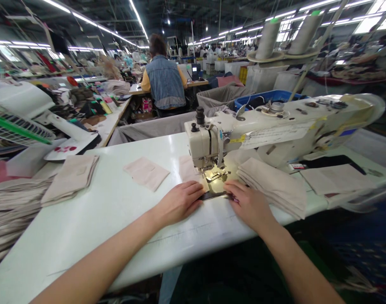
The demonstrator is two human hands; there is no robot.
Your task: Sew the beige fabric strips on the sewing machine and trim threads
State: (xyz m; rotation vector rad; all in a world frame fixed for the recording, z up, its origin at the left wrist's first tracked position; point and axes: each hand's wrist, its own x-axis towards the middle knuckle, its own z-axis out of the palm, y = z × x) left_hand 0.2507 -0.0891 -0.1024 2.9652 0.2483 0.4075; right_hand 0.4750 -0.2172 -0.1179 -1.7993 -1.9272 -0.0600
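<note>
Beige stack [273, 185], corner at tabletop edge [211, 242], crowds right hand [249, 204].

No text is coming through legibly. A white paper strip [276, 135] on the sewing machine [256, 121] is carrying lines of writing too blurred to read, while a blue patch [347, 132] near the machine's right end is showing nothing decipherable.
</note>
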